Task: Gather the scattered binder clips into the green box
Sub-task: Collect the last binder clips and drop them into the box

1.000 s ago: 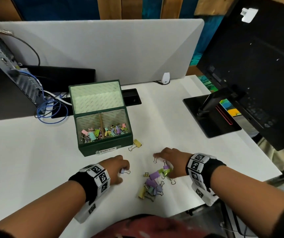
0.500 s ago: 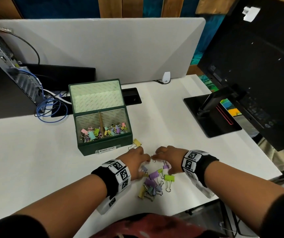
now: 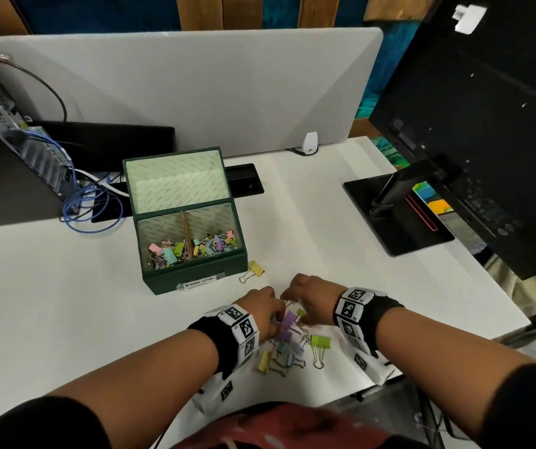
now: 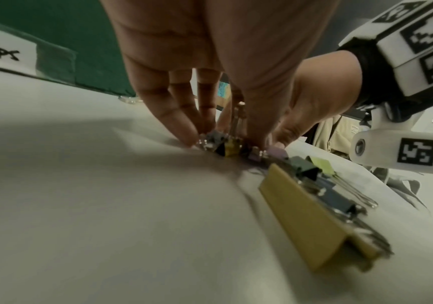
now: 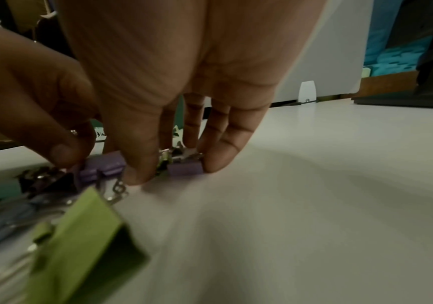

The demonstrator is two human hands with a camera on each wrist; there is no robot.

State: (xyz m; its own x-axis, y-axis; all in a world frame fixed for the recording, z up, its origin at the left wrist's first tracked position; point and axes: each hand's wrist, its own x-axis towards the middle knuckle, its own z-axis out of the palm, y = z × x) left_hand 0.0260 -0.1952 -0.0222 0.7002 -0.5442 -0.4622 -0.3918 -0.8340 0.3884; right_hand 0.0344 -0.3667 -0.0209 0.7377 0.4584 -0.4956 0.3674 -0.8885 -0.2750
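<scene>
The green box [image 3: 195, 277] stands open on the white desk, with many pastel binder clips inside. A loose pile of clips [image 3: 287, 343] lies near the desk's front edge. Both hands meet over its far end. In the left wrist view my left hand [image 4: 223, 142] pinches small grey and yellow clips between fingertips and thumb. In the right wrist view my right hand [image 5: 174, 166] grips a purple clip [image 5: 185, 169] between thumb and fingers. A green clip [image 3: 320, 341] lies right of the pile, and a yellow clip [image 3: 255, 268] lies beside the box's front right corner.
A monitor stand [image 3: 399, 215] and a large dark screen [image 3: 487, 124] fill the right side. Blue cables [image 3: 88, 205] and a computer case sit left of the box. A grey divider panel [image 3: 195, 92] closes off the back of the desk.
My left hand has moved right from its spot left of the pile to meet the right hand over the clips. A green clip now lies free to the right of the pile.
</scene>
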